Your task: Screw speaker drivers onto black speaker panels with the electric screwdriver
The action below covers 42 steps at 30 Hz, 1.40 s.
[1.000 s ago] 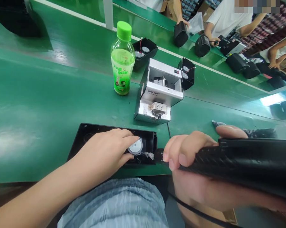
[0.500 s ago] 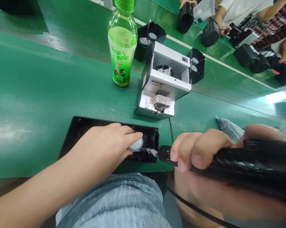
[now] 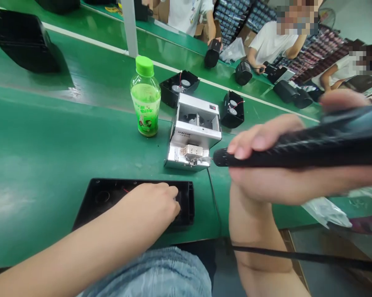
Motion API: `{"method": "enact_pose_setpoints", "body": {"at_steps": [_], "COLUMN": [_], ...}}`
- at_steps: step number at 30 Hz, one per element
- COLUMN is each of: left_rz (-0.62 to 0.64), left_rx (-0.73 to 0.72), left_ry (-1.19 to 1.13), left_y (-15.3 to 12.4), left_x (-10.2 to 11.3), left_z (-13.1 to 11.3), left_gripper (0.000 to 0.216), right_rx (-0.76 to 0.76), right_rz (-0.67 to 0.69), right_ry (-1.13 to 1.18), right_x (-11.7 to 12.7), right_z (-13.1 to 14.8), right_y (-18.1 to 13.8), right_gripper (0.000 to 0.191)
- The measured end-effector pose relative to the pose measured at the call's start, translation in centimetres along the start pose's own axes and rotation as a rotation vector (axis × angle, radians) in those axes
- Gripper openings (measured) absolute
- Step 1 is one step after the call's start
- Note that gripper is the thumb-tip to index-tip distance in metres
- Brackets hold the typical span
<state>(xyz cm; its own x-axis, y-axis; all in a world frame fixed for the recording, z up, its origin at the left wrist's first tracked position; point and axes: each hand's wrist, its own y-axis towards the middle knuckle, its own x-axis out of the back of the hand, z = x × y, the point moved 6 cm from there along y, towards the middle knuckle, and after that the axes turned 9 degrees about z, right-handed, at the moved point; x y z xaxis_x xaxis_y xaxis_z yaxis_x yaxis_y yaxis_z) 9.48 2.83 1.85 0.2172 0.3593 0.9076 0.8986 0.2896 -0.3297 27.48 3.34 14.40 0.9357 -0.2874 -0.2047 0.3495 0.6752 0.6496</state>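
My right hand [image 3: 266, 165] grips a black electric screwdriver [image 3: 309, 144], held level and blurred. Its tip points left, close to the front pick-up block of a silver screw feeder [image 3: 198, 128]; I cannot tell whether they touch. A long black open housing [image 3: 114, 190] lies on the bench near my lap. Over its right half my left hand [image 3: 161, 202] is closed, fingers curled down inside. The round silver speaker under these fingers is almost wholly hidden now. A bit of red wire shows beside the wrist.
Behind the feeder stand two black housings [image 3: 173, 88] [image 3: 233, 109] with silver speakers. A green drink bottle [image 3: 145, 99] is left of it. Another black case [image 3: 23, 39] sits far left. Plastic bags [image 3: 328, 210] lie at right. Co-workers [image 3: 188, 16] handle black cases across the bench.
My right hand has carried the screwdriver up from the housing's right end to the feeder's front. My left hand stays at the housing, its fingers more curled. The view has tilted up.
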Motion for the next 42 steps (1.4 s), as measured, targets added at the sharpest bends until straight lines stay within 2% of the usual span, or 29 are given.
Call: {"method": "enact_pose_setpoints", "body": {"at_steps": [1,3,5,7,10,13,16,18,20,23,25,28,30,32,33,35,36,39,42], "left_rz": [-0.005,-0.021,-0.031,-0.045,-0.071,-0.128,-0.332,-0.540,-0.697,-0.755,-0.685,-0.560,-0.593,-0.677,-0.688,-0.622,-0.543,-0.375,-0.316], "left_rx": [-0.004,-0.026,-0.060,-0.084,-0.097,-0.124,-0.101,-0.001,0.124,0.254,0.306,0.327,0.315,0.276,0.231,0.073,0.022,0.049,0.107], "left_ry": [0.014,0.038,0.045,0.034,0.026,-0.052,-0.239,-0.277,-0.216,-0.131,-0.098,-0.058,-0.048,-0.053,-0.067,-0.101,-0.115,-0.092,-0.078], "left_y": [0.3,0.8,1.2,1.4,1.3,0.1,-1.7,-2.6,-2.3,0.7,3.3,5.3,4.0,1.1,-0.5,-2.9,-3.6,-4.4,-3.6], "left_x": [0.0,0.1,0.3,0.5,0.6,1.6,5.3,8.9,12.1,15.0,15.4,14.3,13.2,11.9,10.9,8.2,6.4,1.8,-0.7], "left_z": [-0.1,-0.4,-0.9,-1.4,-1.6,-1.0,1.0,3.1,5.0,7.1,8.1,8.3,7.5,6.1,5.3,3.6,2.9,2.2,2.2], "left_gripper": [0.017,0.020,0.022,0.021,0.018,0.014,0.014,0.016,0.016,0.017,0.022,0.029,0.035,0.038,0.035,0.026,0.022,0.018,0.031], "right_rx": [0.085,0.148,0.114,0.088,0.017,-0.051,-0.127,-0.143,-0.095,-0.073,-0.128,-0.187,-0.213,-0.254,-0.274,-0.303,-0.311,-0.326,-0.332], "right_rz": [-0.010,0.037,0.125,0.159,0.114,0.063,0.064,0.050,0.026,-0.004,-0.026,-0.035,-0.037,-0.046,-0.036,0.021,0.058,0.104,0.094], "right_ry": [0.005,0.015,0.028,0.024,-0.031,-0.053,-0.039,-0.043,-0.048,-0.010,0.017,0.006,-0.026,-0.055,-0.058,-0.038,-0.015,0.030,0.032], "right_x": [-0.7,-2.1,-3.1,-3.3,-2.8,-2.4,-2.1,-1.5,-0.8,-0.1,0.0,-0.2,-0.2,-0.1,0.0,-0.1,-0.2,-0.5,-0.5], "right_z": [-0.8,-2.9,-4.6,-5.4,-5.5,-5.4,-5.9,-5.8,-4.9,-2.3,-0.4,2.2,3.2,3.4,3.3,2.8,2.5,1.6,0.9], "right_y": [0.2,0.4,0.3,0.3,0.6,0.3,-0.8,-1.7,-2.2,-2.4,-2.7,-4.2,-5.7,-7.3,-8.0,-9.0,-9.3,-9.9,-10.1], "right_gripper": [0.069,0.066,0.068,0.076,0.085,0.081,0.079,0.083,0.084,0.077,0.065,0.050,0.041,0.035,0.034,0.033,0.033,0.033,0.035]}}
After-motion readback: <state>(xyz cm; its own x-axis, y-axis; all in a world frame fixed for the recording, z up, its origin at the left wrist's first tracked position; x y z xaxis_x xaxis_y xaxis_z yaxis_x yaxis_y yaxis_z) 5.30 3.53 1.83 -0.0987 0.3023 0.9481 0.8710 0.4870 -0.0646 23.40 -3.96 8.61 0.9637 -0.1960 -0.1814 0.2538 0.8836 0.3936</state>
